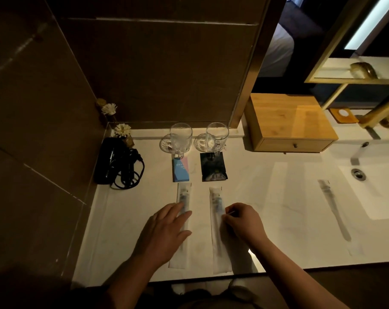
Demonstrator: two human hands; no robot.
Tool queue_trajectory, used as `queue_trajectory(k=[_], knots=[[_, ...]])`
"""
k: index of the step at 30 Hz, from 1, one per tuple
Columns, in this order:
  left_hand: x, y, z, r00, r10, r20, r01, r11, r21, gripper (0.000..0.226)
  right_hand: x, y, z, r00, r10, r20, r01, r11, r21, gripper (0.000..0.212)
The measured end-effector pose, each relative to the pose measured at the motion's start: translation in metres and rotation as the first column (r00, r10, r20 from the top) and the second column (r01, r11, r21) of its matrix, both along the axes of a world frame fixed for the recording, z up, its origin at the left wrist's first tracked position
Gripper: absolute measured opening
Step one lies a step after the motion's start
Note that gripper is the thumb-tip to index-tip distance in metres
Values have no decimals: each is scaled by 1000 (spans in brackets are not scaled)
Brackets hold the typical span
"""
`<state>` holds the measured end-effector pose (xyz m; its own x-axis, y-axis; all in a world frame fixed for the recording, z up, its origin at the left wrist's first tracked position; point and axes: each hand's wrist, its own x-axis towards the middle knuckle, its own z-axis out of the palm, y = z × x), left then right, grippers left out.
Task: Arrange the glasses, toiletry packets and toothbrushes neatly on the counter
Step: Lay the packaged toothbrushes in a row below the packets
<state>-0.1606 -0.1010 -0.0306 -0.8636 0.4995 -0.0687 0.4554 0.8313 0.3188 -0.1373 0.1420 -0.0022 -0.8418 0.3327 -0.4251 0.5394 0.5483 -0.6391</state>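
Two wrapped toothbrushes lie side by side, lengthwise, in the lower middle of the frame on the white counter. The left toothbrush sits under the left hand, whose fingers are spread flat over the wrapper, pressing on it rather than closed around it. The right toothbrush is touched along its right edge by the right hand, with the fingertips drawn together at the wrapper; whether they actually pinch it cannot be told. Just above the toothbrushes lie two packets: a blue and pink packet above the left one and a black packet above the right. Behind each packet stands a clear glass with a handle, the left glass and the right glass, each on a small coaster by the back wall. A third wrapped toothbrush lies apart at the right, near the sink. A wooden drawer box stands right of the glasses, and a black hairdryer with its coiled cord rests at the left edge of the counter.
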Motion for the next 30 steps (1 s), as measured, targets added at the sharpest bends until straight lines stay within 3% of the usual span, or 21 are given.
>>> queue_trajectory(k=[8, 15, 24, 30], knots=[[4, -4, -7, 999, -27, -28, 24, 996, -86, 54, -3, -5, 6, 999, 27, -31, -25, 999, 46, 17], [8, -4, -9, 1000, -8, -4, 7, 992, -127, 55, 6, -6, 17, 981, -63, -186, 69, 997, 25, 13], [10, -3, -9, 1000, -20, -8, 18, 985, -170, 56, 15, -27, 4, 946, 171, -276, -100, 962, 255, 20], [12, -3, -7, 1000, -21, -7, 20, 985, -171, 55, 14, -27, 1, 959, 230, -165, -162, 923, 350, 23]])
